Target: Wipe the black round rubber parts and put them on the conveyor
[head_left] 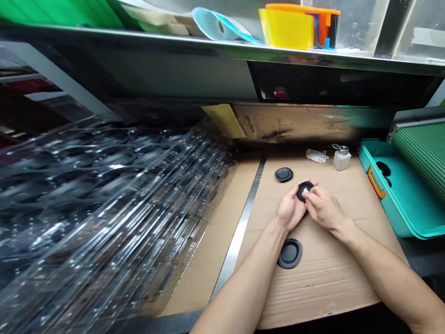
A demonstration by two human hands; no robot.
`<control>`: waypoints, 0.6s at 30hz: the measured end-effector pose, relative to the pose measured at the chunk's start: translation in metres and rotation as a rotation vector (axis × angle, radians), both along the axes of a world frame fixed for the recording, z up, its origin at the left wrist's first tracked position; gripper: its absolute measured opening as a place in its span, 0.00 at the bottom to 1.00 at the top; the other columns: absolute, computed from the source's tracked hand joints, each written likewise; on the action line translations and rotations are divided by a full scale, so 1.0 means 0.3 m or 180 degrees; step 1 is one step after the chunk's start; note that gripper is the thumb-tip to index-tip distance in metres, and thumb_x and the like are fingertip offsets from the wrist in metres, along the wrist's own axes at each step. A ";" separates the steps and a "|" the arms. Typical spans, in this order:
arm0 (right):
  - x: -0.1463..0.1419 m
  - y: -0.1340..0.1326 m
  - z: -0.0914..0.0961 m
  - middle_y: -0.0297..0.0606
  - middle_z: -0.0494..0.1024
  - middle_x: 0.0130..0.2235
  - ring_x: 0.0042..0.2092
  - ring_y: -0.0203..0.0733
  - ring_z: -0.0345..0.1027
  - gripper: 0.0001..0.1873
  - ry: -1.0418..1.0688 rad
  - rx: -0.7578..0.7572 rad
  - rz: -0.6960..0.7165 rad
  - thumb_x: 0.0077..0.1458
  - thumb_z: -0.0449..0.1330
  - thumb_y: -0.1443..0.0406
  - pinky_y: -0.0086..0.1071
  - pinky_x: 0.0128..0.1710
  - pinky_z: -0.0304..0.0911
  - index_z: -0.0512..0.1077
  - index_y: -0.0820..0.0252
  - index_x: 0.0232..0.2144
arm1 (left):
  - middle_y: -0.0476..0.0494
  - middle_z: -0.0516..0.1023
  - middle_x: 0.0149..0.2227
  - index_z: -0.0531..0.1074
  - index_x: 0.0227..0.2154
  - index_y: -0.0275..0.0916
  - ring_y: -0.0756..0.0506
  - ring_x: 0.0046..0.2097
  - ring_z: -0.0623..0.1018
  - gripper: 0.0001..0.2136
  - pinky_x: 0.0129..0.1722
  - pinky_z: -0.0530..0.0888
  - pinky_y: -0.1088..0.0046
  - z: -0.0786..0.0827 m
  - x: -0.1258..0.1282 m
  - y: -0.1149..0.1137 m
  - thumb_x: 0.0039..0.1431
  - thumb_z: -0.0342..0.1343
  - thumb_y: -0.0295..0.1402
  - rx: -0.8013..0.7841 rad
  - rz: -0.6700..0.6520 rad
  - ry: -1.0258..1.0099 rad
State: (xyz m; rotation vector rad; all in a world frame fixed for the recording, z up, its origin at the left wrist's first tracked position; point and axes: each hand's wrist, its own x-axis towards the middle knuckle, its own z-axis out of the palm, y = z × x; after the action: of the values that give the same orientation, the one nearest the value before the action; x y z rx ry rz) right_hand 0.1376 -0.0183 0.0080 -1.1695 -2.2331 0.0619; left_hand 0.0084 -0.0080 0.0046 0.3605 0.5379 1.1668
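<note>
My left hand is closed around the edge of a round black plastic part, held up above the cardboard. Pinched in the fingers of my right hand is a small white wad of cloth or tissue, pressed on the part's face. Two similar dark parts lie on the cardboard: a black disc beyond my left hand, and a rounded black part with a circular recess beside my left forearm.
Clear plastic trays are stacked high on the left. A small bottle with a metal top and crumpled white tissue stand at the back. On the right, a teal bin holds black parts, beside a green conveyor belt. A shelf overhangs the cardboard.
</note>
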 end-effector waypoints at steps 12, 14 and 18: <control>0.167 0.073 -0.007 0.45 0.77 0.44 0.45 0.47 0.68 0.17 -0.0396 -0.0266 -0.1456 0.66 0.51 0.66 0.37 0.43 0.62 0.76 0.58 0.49 | 0.30 0.78 0.52 0.74 0.43 0.33 0.38 0.51 0.81 0.16 0.51 0.77 0.56 0.029 -0.058 0.020 0.71 0.44 0.37 -0.0246 0.0236 0.0094; 0.221 0.096 -0.005 0.47 0.77 0.43 0.45 0.50 0.68 0.16 -0.0432 -0.0307 -0.1683 0.64 0.52 0.66 0.40 0.44 0.62 0.78 0.59 0.48 | 0.30 0.79 0.50 0.74 0.44 0.32 0.37 0.49 0.81 0.16 0.49 0.78 0.57 0.042 -0.068 0.018 0.70 0.44 0.38 -0.0293 0.0183 -0.0042; 0.237 0.089 0.010 0.51 0.75 0.52 0.53 0.57 0.63 0.14 -0.0686 -0.0146 -0.1368 0.65 0.56 0.61 0.49 0.51 0.59 0.79 0.56 0.46 | 0.30 0.79 0.49 0.73 0.44 0.31 0.37 0.49 0.81 0.15 0.49 0.78 0.56 0.052 -0.079 0.017 0.67 0.46 0.34 -0.0254 0.0112 -0.0239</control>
State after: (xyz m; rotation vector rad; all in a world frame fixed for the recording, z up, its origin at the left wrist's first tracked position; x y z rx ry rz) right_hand 0.2088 0.0084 0.0109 -1.7260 -2.1145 -0.1960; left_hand -0.0153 -0.0027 0.0202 0.2387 0.5253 1.1845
